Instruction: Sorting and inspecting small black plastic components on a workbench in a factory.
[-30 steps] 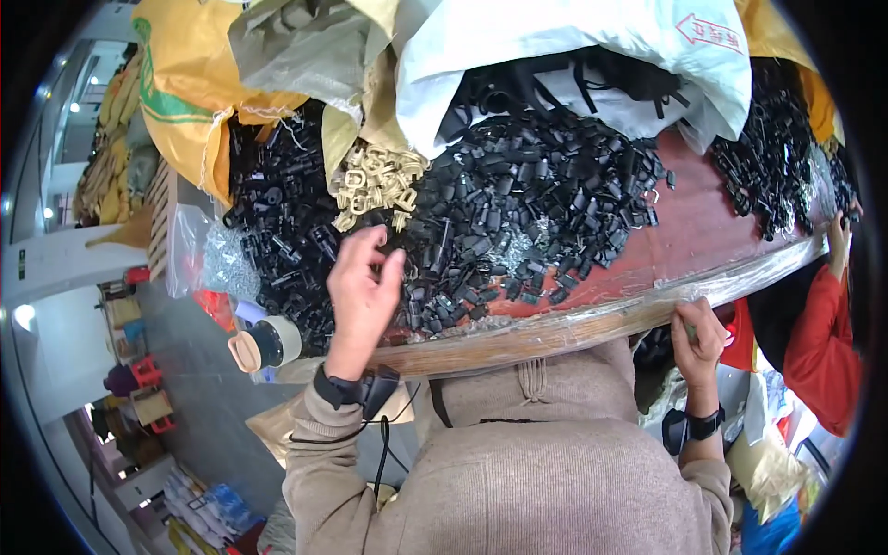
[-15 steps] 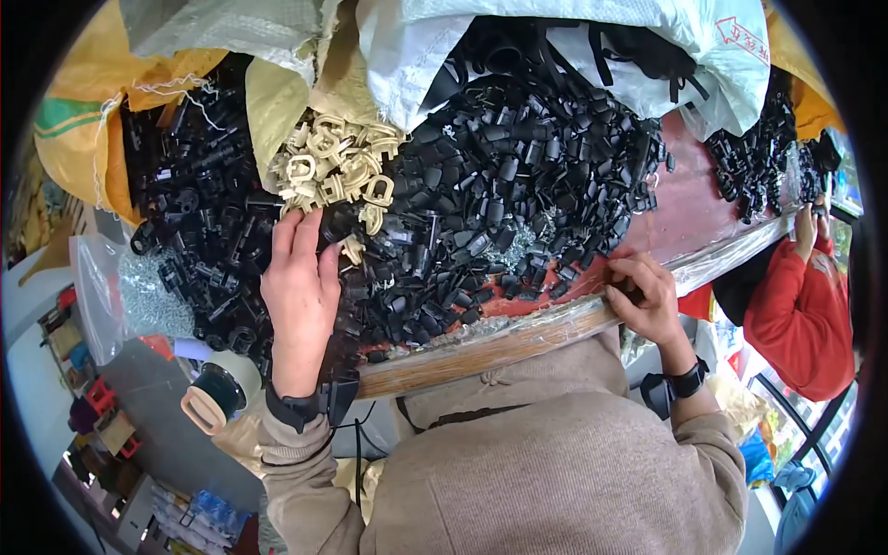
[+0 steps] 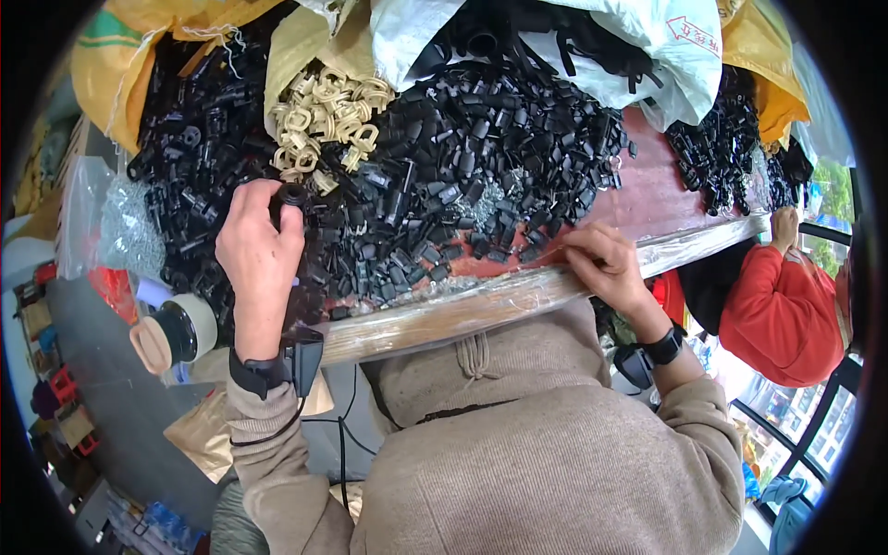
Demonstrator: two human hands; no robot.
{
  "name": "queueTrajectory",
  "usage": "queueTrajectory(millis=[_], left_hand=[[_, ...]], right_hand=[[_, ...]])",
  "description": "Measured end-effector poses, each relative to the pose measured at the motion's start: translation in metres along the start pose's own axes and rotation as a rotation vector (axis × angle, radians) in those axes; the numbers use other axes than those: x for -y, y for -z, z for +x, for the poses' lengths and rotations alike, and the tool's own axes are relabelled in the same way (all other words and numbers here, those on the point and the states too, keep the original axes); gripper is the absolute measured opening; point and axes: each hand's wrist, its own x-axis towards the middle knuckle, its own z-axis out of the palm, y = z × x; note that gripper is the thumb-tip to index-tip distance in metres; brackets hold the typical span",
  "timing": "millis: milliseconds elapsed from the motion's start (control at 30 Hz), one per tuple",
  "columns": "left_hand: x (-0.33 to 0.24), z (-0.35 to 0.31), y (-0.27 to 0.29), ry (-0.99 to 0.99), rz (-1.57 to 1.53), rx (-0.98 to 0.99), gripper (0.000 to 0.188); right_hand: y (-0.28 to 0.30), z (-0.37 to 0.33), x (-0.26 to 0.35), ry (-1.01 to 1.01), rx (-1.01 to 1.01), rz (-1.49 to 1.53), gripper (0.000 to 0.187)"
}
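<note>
My left hand [image 3: 262,254] is curled at the left of the table, beside the heap of black plastic parts. Between its thumb and forefinger shows a small black round-ended plastic part [image 3: 294,194]. Just beyond the fingertips lies a pile of beige plastic ring-shaped pieces [image 3: 328,111], spilling from a pale yellow sack. My right hand [image 3: 606,264] is at the table's front edge with thumb and fingers pinched together; whatever they hold, if anything, is too small to make out. Ahead of it spreads a large heap of small black clips [image 3: 518,139].
A plastic-wrapped wooden edge [image 3: 444,319] borders the red tabletop [image 3: 647,171]. White sacks [image 3: 675,55] stand at the back. A bag of small metal springs [image 3: 129,227] and a spool [image 3: 185,328] are at the left. A person in a red sleeve [image 3: 782,314] works at far right.
My left hand has drawn back from the beige pieces and closed on a black part. My right hand remains pinched at the table edge. The whole view has shifted slightly.
</note>
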Motion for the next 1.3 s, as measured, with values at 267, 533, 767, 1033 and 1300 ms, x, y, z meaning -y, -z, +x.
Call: queueTrajectory(millis=[267, 533, 767, 1033, 1300], left_hand=[[-0.002, 0.0, 0.008, 0.189, -0.166, -0.013, 0.023], [0.008, 0.013, -0.01, 0.295, -0.853, -0.023, 0.018], [-0.001, 0.027, -0.016, 0.356, -0.886, -0.046, 0.016], [-0.023, 0.029, 0.004, 0.698, -1.621, 0.287, 0.024], [-0.02, 0.026, -0.001, 1.201, -2.387, 0.135, 0.021]], right_hand=[[-0.022, 0.028, 0.014, 0.182, 0.095, -0.22, 0.01], [-0.018, 0.035, 0.017, 0.118, 0.269, -0.235, 0.008], [-0.014, 0.045, 0.012, 0.211, 0.317, -0.365, 0.009], [-0.001, 0.054, 0.009, 0.168, 0.245, -0.153, 0.008], [0.011, 0.059, -0.003, -0.277, 0.264, 0.57, 0.007]])
